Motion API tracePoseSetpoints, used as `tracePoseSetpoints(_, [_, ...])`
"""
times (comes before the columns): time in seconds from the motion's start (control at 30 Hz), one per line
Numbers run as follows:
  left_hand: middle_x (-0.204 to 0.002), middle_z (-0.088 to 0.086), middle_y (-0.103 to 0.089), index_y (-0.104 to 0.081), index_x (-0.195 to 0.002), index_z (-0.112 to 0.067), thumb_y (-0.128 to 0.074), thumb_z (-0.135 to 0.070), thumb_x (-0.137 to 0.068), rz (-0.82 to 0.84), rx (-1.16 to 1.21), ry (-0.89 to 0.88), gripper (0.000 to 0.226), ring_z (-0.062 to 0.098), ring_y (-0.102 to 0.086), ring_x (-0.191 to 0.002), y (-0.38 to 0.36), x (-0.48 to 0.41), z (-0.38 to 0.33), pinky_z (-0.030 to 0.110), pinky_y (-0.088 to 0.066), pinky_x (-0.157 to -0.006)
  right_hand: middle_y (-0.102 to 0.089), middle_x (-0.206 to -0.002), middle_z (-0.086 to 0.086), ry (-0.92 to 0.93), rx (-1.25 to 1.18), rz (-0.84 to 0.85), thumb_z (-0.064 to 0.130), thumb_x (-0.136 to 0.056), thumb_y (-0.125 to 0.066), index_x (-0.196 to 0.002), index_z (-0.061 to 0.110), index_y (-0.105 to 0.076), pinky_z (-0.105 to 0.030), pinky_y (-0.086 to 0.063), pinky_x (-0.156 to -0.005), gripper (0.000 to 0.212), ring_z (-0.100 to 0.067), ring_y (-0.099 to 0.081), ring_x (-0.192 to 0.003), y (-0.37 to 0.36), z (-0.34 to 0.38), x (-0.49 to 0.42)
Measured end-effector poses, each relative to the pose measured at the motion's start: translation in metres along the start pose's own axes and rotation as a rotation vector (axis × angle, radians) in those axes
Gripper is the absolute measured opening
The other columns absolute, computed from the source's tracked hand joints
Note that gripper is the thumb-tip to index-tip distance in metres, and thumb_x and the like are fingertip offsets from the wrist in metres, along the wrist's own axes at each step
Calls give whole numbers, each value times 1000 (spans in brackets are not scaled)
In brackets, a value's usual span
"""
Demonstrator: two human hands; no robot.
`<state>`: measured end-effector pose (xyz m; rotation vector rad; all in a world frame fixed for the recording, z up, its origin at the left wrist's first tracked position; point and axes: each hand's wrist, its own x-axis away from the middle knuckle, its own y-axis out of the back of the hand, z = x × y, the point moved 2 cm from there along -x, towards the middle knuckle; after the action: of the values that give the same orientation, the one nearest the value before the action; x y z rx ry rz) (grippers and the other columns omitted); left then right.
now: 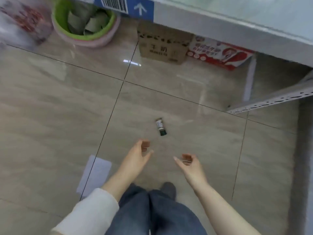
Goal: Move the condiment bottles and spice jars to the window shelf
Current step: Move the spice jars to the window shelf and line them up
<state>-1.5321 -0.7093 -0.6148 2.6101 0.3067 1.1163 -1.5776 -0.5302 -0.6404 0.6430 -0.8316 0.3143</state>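
Glossy beige floor tiles (pixel 50 116) are seen bearing a green-capped spice jar (pixel 160 127), laid on its side. The left hand (pixel 140 154) and right hand (pixel 188 162) are held empty, fingers loosely curled, near it, presumably for retrieval.

Head view, looking steeply down, floor (pixel 50 116) well below

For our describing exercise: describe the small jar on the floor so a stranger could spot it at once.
Start at the glossy beige tiled floor before the grey metal shelving. Past the person's left hand and right hand lies a small dark-capped spice jar with a white label. Unlike the brown cardboard box behind, it lies alone on its side.
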Motion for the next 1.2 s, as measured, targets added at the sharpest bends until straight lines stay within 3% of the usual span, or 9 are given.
tracePoseSetpoints(0.1, [-117,9,-59,-50,-121,-6,-57,-11,-88,42,-60,-5,34,22,-56,-107,-24,-77,65,25,-41,-90,-60,-116,-11,15,117,-3,28,-76,-74,-115,6,-55,-23,-40,-81,50,-20,-56,-99,-45,-44,-90])
tracePoseSetpoints(0.33, [-115,7,-60,-51,-118,-9,-59,-17,-88,17,-130,-80,32,16,-56,-96,-56,-221,157,19,-39,-79,-54,-117,-15,135,334,-109,40,-73,-74,-116,3,-53,-33,-43,-89,60,-28,-52,-110,-119,-79,-258])
tracePoseSetpoints(0.5, [-116,8,-60,-50,-119,-8,-56,-15,-90,-28,-66,-125,31,14,-55,-92,-68,-282,176,19,-39,-78,-48,-114,-10,314,497,-190,48,-77,-66,-113,9,-51,-35,-42,-82,54,-25,-45,-111,-142,-83,-312])
tracePoseSetpoints(0.63, [-117,8,-59,-49,-120,-7,-54,-14,-91,-31,-20,-120,31,14,-54,-89,-70,-284,179,22,-41,-77,-52,-111,-10,361,384,-138,32,-78,-70,-109,9,-55,-26,-39,-76,41,-24,-51,-102,-142,-87,-315])
tracePoseSetpoints(0.77, [-111,3,-59,-50,-119,-8,-53,-15,-91,-59,38,-129,29,14,-55,-92,-50,-238,148,18,-43,-75,-59,-106,-11,401,253,-71,19,-71,-78,-104,11,-63,-12,-33,-65,37,-18,-52,-90,-98,-69,-269])
tracePoseSetpoints(0.9, [-105,-1,-57,-51,-119,-9,-53,-14,-91,-99,95,-136,29,11,-53,-89,-17,-157,89,-1,-37,-62,-61,-107,-3,347,138,8,13,-71,-78,-102,19,-64,-15,-43,-72,34,-16,-58,-93,-34,-41,-171])
tracePoseSetpoints(1.03, [-112,3,-59,-51,-120,-8,-55,-12,-90,-36,99,-186,30,11,-55,-95,11,-62,12,9,-42,-71,-66,-97,1,363,46,21,7,-69,-79,-95,26,-62,-9,-48,-69,36,-10,-62,-84,33,11,-58])
tracePoseSetpoints(1.2, [-111,2,-58,-51,-119,-7,-55,-11,-90,11,174,-223,29,9,-55,-97,48,72,-106,2,-42,-75,-67,-93,4,402,-33,58,6,-69,-79,-97,26,-63,-10,-50,-68,38,-5,-64,-80,124,96,90])
